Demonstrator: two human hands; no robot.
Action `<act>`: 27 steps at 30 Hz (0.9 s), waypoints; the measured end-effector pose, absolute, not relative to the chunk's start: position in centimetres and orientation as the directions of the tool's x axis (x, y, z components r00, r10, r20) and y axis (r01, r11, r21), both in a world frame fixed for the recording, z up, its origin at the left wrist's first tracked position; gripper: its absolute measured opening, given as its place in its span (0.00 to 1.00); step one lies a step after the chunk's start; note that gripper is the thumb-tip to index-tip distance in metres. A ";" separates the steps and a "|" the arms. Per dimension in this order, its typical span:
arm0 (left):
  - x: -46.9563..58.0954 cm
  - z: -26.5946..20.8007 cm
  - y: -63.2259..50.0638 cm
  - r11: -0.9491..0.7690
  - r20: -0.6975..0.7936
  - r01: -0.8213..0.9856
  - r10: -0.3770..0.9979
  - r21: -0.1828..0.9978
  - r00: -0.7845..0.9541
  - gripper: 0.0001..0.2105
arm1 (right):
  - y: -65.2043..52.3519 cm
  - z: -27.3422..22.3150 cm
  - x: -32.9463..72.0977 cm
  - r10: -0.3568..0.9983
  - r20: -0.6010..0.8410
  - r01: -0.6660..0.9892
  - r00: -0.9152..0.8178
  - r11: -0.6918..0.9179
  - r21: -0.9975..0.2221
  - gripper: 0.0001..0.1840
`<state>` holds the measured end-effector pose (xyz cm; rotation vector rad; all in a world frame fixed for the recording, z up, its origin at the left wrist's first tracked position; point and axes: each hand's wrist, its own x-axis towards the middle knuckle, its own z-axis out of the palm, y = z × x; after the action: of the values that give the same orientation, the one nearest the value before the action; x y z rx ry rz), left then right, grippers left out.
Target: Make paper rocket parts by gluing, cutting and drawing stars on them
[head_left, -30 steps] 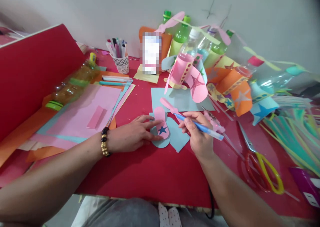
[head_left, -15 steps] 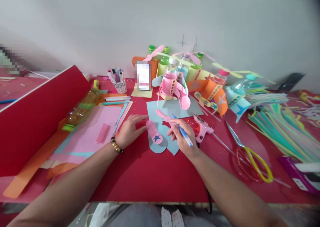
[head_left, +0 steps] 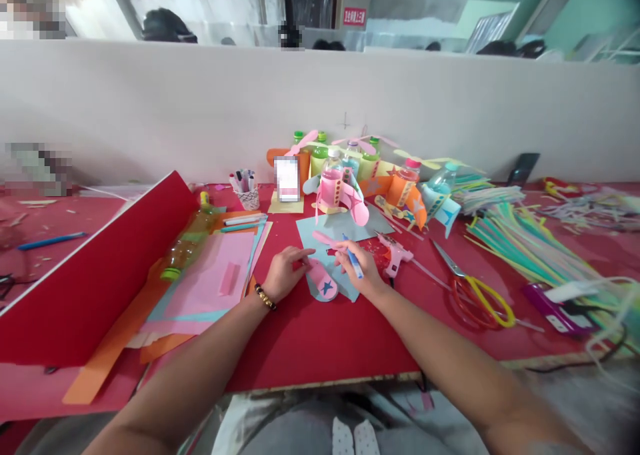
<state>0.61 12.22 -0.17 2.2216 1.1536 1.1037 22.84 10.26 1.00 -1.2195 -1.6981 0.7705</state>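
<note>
My left hand (head_left: 284,275) pinches the upper end of a rounded pink paper strip (head_left: 320,273) bearing a dark blue star. The strip lies over a pale blue paper piece (head_left: 345,287) on the red table. A blue pen (head_left: 356,263) is held in my right hand (head_left: 367,269), its tip pointing up and away from me. Another pink paper blade (head_left: 324,237) sticks out past my right fingers; whether they grip it too, I cannot tell. To the right of that hand lies a pink glue gun (head_left: 397,253).
Bottle models with paper propellers, including a pink one (head_left: 332,183), stand at the back. Scissors (head_left: 475,293) and a purple power strip (head_left: 557,311) lie right. Pink paper sheets (head_left: 210,268), a plastic bottle (head_left: 187,245) and a red panel (head_left: 115,268) are left. A phone (head_left: 287,178) stands behind.
The head view has tilted up, showing the room beyond the partition. My left hand has moved over the pink strip's end and closed on it. My right hand still holds the pen.
</note>
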 end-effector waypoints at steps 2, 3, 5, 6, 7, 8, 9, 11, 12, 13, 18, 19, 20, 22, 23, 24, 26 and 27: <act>0.5 0.3 11.9 -0.626 0.532 0.423 0.780 0.655 0.330 0.06 | 10.3 1.6 22.9 0.952 0.276 0.395 -0.131 0.305 -0.867 0.14; 0.4 0.6 11.7 -0.649 0.564 0.392 0.760 0.652 0.321 0.06 | 10.2 1.9 23.0 0.954 0.268 0.394 -0.134 0.299 -0.869 0.13; 0.2 1.1 11.3 -0.691 0.618 0.349 0.723 0.633 0.309 0.07 | 9.6 2.5 23.3 0.956 0.261 0.396 -0.135 0.294 -0.870 0.12; 0.2 1.4 11.2 -0.707 0.637 0.342 0.707 0.619 0.307 0.07 | 9.0 2.6 23.6 0.956 0.262 0.399 -0.132 0.293 -0.869 0.12; 0.2 1.6 11.0 -0.718 0.650 0.341 0.696 0.607 0.307 0.07 | 8.4 2.8 23.8 0.956 0.265 0.403 -0.128 0.294 -0.867 0.12; 0.1 1.8 10.9 -0.722 0.655 0.343 0.691 0.601 0.307 0.07 | 7.5 2.8 24.0 0.955 0.269 0.410 -0.122 0.295 -0.863 0.12; 0.2 1.9 10.9 -0.721 0.654 0.345 0.692 0.601 0.305 0.06 | 6.6 2.7 24.3 0.955 0.274 0.420 -0.116 0.297 -0.857 0.12; 0.3 2.2 10.9 -0.707 0.643 0.349 0.706 0.615 0.297 0.06 | 4.4 2.2 24.7 0.950 0.291 0.450 -0.112 0.310 -0.837 0.11; 0.4 2.4 10.9 -0.699 0.636 0.347 0.714 0.625 0.293 0.05 | 3.3 1.9 24.8 0.946 0.304 0.469 -0.115 0.322 -0.823 0.11; 0.4 2.6 11.0 -0.694 0.631 0.344 0.719 0.632 0.293 0.05 | 2.2 1.5 24.9 0.942 0.314 0.487 -0.120 0.331 -0.808 0.11; 0.6 3.8 10.8 -0.694 0.604 0.327 0.719 0.641 0.342 0.05 | -1.6 -0.7 24.9 0.884 0.447 0.623 -0.138 0.428 -0.655 0.15; 0.6 4.0 10.4 -0.696 0.600 0.322 0.717 0.641 0.356 0.04 | -2.0 -1.0 24.8 0.881 0.458 0.615 -0.115 0.426 -0.664 0.15; 0.6 4.2 9.8 -0.698 0.595 0.313 0.714 0.644 0.368 0.04 | -2.3 -1.2 24.6 0.881 0.464 0.596 -0.089 0.420 -0.684 0.15; 0.7 4.2 8.2 -0.696 0.583 0.285 0.712 0.659 0.392 0.04 | -2.6 -1.6 24.3 0.886 0.463 0.548 -0.033 0.403 -0.732 0.12; 0.9 4.0 7.3 -0.691 0.575 0.266 0.713 0.672 0.402 0.04 | -2.6 -1.7 24.1 0.889 0.459 0.519 -0.002 0.393 -0.759 0.11; 1.1 3.7 6.3 -0.685 0.566 0.249 0.715 0.685 0.411 0.04 | -2.6 -1.7 24.0 0.891 0.453 0.493 0.023 0.384 -0.781 0.10; 1.7 2.7 4.6 -0.674 0.560 0.221 0.720 0.705 0.409 0.04 | -2.4 -1.9 24.0 0.893 0.446 0.454 0.061 0.373 -0.809 0.08; 2.0 2.2 3.9 -0.669 0.564 0.213 0.726 0.712 0.395 0.04 | -2.3 -1.9 24.0 0.897 0.438 0.436 0.063 0.370 -0.820 0.07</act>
<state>2.02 3.88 2.19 2.1150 0.7997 1.2419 24.01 -2.31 -1.93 -1.2366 -1.5540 0.5362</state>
